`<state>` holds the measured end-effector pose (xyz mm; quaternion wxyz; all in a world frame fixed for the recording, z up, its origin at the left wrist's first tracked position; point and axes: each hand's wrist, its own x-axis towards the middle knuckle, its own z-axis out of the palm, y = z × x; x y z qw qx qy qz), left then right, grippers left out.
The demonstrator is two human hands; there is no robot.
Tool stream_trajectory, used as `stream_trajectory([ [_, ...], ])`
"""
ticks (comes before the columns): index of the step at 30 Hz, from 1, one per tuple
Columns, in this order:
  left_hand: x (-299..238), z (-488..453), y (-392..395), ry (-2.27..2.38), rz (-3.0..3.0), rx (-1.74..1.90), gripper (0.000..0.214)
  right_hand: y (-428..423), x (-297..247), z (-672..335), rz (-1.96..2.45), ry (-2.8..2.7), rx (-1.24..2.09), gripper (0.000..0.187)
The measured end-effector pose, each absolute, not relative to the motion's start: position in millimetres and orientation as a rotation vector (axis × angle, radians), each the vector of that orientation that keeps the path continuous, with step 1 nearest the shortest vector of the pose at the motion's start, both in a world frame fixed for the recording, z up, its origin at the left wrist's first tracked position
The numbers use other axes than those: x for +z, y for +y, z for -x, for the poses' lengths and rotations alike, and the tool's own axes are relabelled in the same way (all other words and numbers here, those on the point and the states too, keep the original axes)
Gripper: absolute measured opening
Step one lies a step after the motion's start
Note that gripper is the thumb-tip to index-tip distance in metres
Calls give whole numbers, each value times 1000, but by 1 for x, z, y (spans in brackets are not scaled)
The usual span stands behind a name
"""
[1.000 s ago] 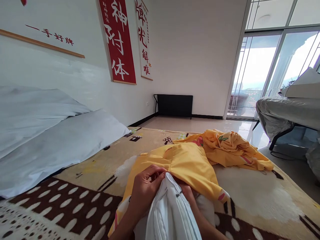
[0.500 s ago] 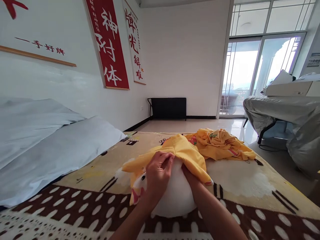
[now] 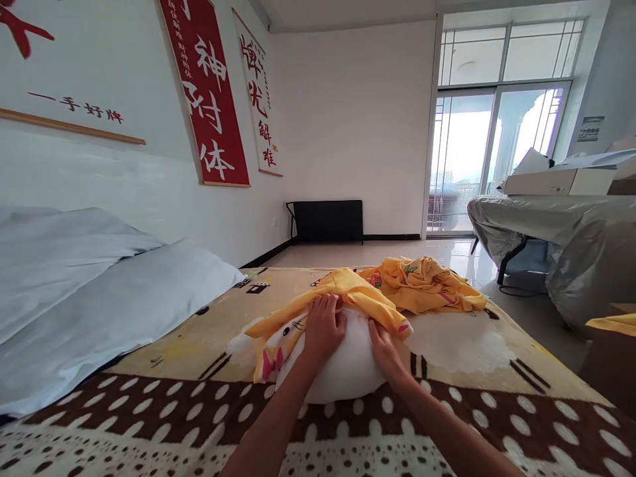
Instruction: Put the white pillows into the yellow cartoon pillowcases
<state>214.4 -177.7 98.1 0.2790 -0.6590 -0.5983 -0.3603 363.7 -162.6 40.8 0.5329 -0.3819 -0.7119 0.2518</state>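
Observation:
A rounded white pillow (image 3: 348, 364) lies in front of me on the bed, partly covered at its far side by a yellow cloth cover (image 3: 342, 283) with a printed cat-like face. My left hand (image 3: 324, 329) is closed on the cover's near edge, fingers curled over the cloth and the knuckles above the pillow. On the pillow's right side my right hand (image 3: 386, 351) grips the cover's edge, its thumb side against the white surface. Some of its fingertips are hidden at the cloth. The pillow's far end is out of sight beneath the cover.
Behind the cover lies a crumpled yellow cloth (image 3: 432, 285). Large pale pillows (image 3: 163, 291) rest at the left on the patterned blanket (image 3: 462, 351). A plastic-wrapped table (image 3: 561, 218) carrying boxes stands at right. A black folded panel (image 3: 328, 220) leans by the far wall.
My left hand has gone from a pinch at the cover's edge to curled fingers over it. My right hand has drawn back from under the cloth, showing more. The view has shifted slightly.

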Motion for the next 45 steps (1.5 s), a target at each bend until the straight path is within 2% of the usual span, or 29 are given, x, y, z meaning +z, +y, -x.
stream_trajectory([
  [2, 104, -215, -180, -1642, 1770, -975, 12, -192, 37, -368, 885, -1872, 426, 51],
  [5, 117, -219, -186, -1684, 1785, -965, 14, -226, 32, -363, 909, -2131, 66, 77],
  [8, 131, -228, -195, -1706, 1814, -906, 14, -230, 33, -345, 1087, -2147, -97, 96],
  [10, 139, -237, -202, -1704, 1836, -847, 13, -220, 41, -332, 1160, -2105, -161, 101],
  [12, 147, -247, -210, -1684, 1861, -789, 14, -208, 54, -326, 1180, -2060, -217, 88],
  [15, 160, -261, -221, -1630, 1897, -726, 14, -195, 82, -327, 1174, -2014, -304, 48],
  [17, 173, -268, -228, -1594, 1904, -709, 14, -191, 105, -332, 1145, -1984, -378, 35],
  [21, 216, -282, -236, -1448, 1844, -881, 11, -184, 156, -344, 1033, -1877, -529, 35],
  [28, 323, -305, -254, -1057, 1612, -1364, 16, -171, 270, -382, 697, -1772, -828, 32],
  [32, 363, -309, -266, -1054, 1542, -1363, 16, -187, 304, -407, 503, -1771, -883, 40],
  [34, 364, -303, -265, -1199, 1519, -1293, 22, -198, 292, -419, 445, -1789, -859, 38],
  [37, 343, -286, -257, -1485, 1499, -1149, 22, -205, 241, -437, 411, -1799, -796, 34],
  [41, 312, -276, -251, -1619, 1477, -927, 22, -201, 161, -446, 648, -1615, -503, 62],
  [45, 306, -285, -245, -1306, 1422, -573, 28, -213, 129, -419, 667, -1642, -340, 78],
])
